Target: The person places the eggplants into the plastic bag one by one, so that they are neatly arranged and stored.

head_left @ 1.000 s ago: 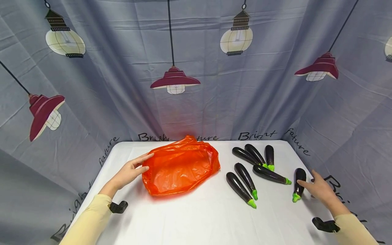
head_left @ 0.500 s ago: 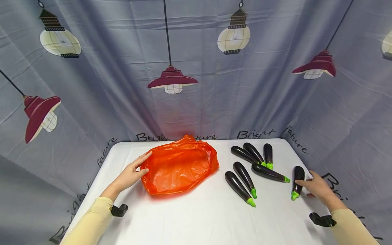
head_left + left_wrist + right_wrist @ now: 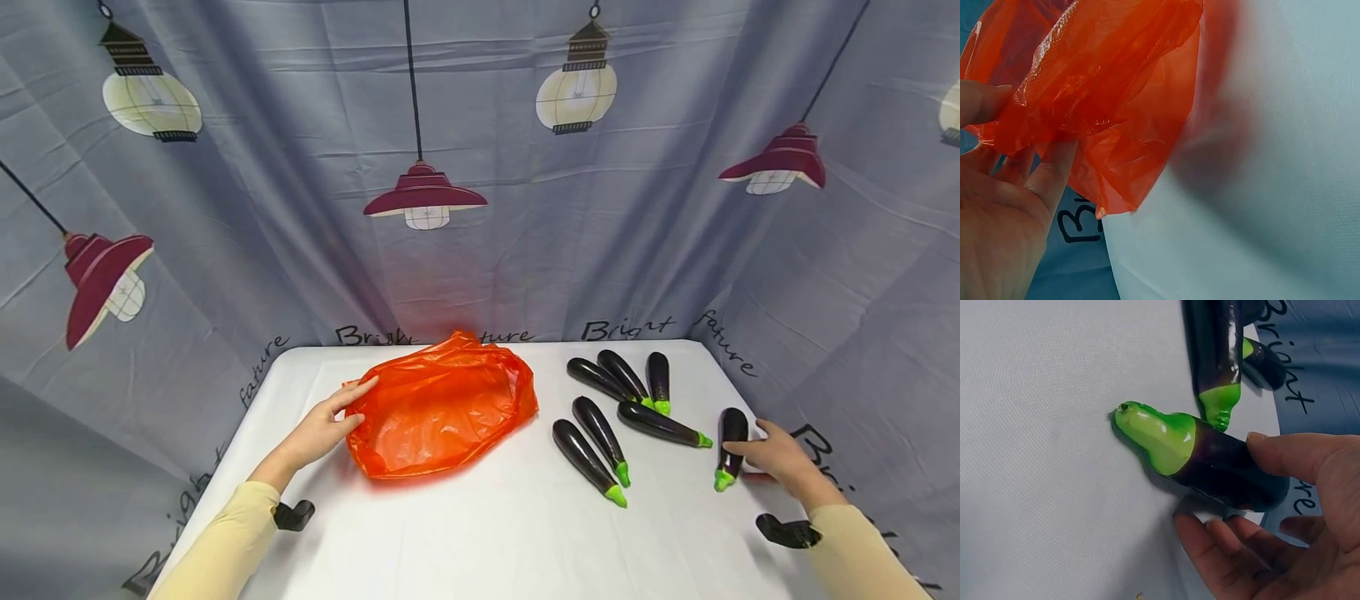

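A translucent red-orange plastic bag (image 3: pixel 442 408) lies on the left half of the white table, its wide opening facing the near side. My left hand (image 3: pixel 318 433) holds its left rim; in the left wrist view the thumb is in front of the film, several fingers behind it. At the far right, my right hand (image 3: pixel 783 458) is around a dark eggplant (image 3: pixel 733 437) with a green stem end. The right wrist view shows the thumb (image 3: pixel 1285 453) over this eggplant and the other fingers loosely bent along its near side, a gap showing between.
Several more eggplants (image 3: pixel 660 423) lie between the bag and my right hand, some touching each other. Behind the white table (image 3: pixel 450 542) hangs a grey curtain (image 3: pixel 480 275) printed with lamps, which also closes in both sides.
My right hand has drawn slightly closer round the rightmost eggplant, its fingers lower beside it. The left hand and the bag stay nearly still; the head view has shifted a little.
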{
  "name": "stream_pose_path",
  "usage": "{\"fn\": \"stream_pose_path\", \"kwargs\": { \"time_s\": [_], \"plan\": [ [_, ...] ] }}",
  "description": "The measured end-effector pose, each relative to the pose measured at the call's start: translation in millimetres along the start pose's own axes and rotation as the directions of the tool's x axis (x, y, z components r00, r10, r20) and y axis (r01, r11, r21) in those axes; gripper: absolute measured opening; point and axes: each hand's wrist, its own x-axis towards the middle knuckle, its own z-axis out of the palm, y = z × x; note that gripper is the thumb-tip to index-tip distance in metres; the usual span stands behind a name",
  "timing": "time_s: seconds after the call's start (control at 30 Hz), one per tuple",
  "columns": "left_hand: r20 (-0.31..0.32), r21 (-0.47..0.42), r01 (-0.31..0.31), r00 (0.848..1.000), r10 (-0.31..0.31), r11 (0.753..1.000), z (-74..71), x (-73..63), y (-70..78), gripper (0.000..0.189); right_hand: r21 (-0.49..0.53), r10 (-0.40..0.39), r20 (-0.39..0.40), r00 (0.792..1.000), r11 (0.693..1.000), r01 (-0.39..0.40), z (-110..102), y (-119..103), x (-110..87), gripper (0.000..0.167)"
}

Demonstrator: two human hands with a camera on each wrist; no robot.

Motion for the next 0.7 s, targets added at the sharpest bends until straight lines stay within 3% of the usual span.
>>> {"fn": "stream_pose_path", "kwargs": {
  "time_s": [0.7],
  "plan": [
    [-0.032, -0.068, -0.040, 0.999, 0.038, 0.997, 1.2, 1.4, -0.2, 0.069, 0.101, 0.003, -0.010, 1.000, 0.995, -0.002, 3.9, -3.3, -1.1, 0.110]
  ]
}}
